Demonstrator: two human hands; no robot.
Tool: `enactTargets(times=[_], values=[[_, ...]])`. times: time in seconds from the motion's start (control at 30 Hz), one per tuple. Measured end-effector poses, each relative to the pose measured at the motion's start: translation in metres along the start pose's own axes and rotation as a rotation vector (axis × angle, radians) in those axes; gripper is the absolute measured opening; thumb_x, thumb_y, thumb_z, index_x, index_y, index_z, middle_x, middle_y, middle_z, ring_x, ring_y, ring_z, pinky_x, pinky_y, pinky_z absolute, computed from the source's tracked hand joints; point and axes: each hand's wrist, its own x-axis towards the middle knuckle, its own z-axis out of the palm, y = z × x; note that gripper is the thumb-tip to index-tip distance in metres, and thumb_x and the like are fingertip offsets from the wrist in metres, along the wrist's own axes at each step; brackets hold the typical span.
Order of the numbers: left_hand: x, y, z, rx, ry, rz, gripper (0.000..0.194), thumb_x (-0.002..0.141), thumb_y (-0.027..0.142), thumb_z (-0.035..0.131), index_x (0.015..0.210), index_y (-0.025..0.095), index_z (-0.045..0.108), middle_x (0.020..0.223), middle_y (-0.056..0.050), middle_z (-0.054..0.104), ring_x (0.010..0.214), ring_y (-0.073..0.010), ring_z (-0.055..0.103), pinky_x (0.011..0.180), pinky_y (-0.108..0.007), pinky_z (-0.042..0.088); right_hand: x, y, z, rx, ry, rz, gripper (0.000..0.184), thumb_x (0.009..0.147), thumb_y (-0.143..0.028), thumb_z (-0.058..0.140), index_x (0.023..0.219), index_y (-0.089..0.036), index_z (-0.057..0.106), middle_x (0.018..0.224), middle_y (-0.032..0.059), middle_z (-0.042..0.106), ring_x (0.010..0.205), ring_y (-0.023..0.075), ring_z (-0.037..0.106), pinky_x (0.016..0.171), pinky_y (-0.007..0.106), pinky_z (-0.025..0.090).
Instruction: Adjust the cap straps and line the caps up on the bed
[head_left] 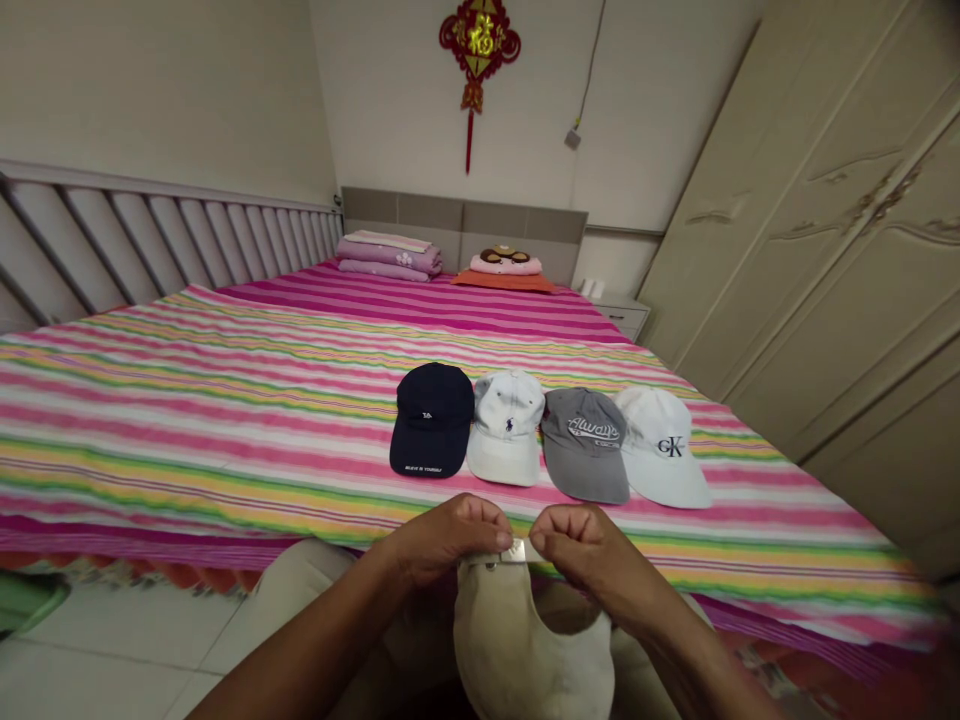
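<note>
Soft, even indoor light, moderately dim, warm cast. No glare, no hard shadows. Left hand [442,540] and right hand [585,545] reasonably sharp; slight softness below hands toward bottom edge. Strong wide-angle bending far left and far right of hands; corners darken.

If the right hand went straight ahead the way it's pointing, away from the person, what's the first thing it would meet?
Probably the striped bedspread at the bed's near edge, then the grey cap. The right hand pinches the beige cap's strap; depth is uncertain.

Matt beige cloth cap [525,640] with shiny metal strap buckle [517,549].
</note>
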Motion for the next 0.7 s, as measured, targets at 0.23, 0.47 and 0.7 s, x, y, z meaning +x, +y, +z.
enactTargets(times=[0.23, 0.47, 0.7], values=[[-0.002, -0.002, 0.003, -0.058, 0.027, 0.061, 0.020, 0.059, 0.028, 0.069, 0.059, 0.011, 0.059, 0.047, 0.004, 0.049, 0.040, -0.0037, 0.035, 0.042, -0.018, 0.025, 0.002, -0.003, -0.004, 0.088, -0.029, 0.005, 0.028, 0.066, -0.039, 0.061, 0.055, -0.016, 0.049, 0.041, -0.0094, 0.030, 0.038, 0.0033, 0.017, 0.036, 0.020, 0.012], [-0.001, 0.001, -0.006, -0.176, -0.032, 0.100, 0.022, 0.060, 0.028, 0.072, 0.060, 0.010, 0.060, 0.049, 0.001, 0.053, 0.041, -0.0042, 0.042, 0.045, -0.018, 0.030, 0.013, 0.012, -0.027, 0.221, -0.171, 0.057, 0.035, 0.071, -0.048, 0.060, 0.074, -0.013, 0.059, 0.049, -0.0022, 0.054, 0.039, 0.0061, 0.041, 0.041, 0.019, 0.026], [0.003, 0.013, -0.013, -0.381, -0.009, 0.139, 0.023, 0.054, 0.027, 0.076, 0.059, 0.009, 0.061, 0.053, -0.002, 0.060, 0.047, -0.0079, 0.053, 0.052, -0.019, 0.040, 0.016, 0.030, -0.035, 0.519, -0.193, 0.034, 0.036, 0.051, -0.041, 0.077, 0.059, -0.012, 0.057, 0.053, -0.0025, 0.055, 0.045, 0.0058, 0.046, 0.047, 0.018, 0.033]])
